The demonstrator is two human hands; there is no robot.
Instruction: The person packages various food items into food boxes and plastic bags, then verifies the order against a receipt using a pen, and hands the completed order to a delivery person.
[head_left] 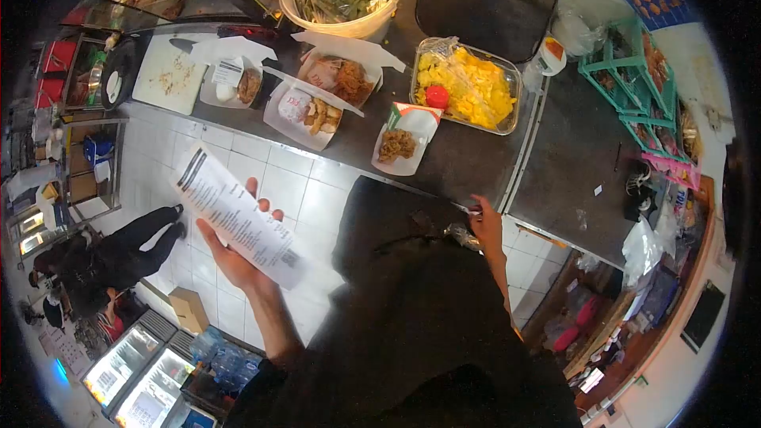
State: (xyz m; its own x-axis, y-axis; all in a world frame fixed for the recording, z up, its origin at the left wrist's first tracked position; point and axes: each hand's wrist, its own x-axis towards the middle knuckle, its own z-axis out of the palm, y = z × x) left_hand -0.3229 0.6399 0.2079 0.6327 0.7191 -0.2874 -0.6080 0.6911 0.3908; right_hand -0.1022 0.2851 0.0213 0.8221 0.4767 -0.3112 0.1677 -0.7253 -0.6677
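— Head view: where is the receipt point(238, 218)?
— Left of centre, lying across the left hand point(230, 257), which holds it, fingers point(252, 187) showing past its upper edge.
— The right hand point(486, 226)?
— Right of centre, at the counter point(468, 166) edge. I cannot tell whether it grips anything.

Long white printed slip point(238, 218), perhaps a receipt, slanting flat across the left hand point(228, 260)
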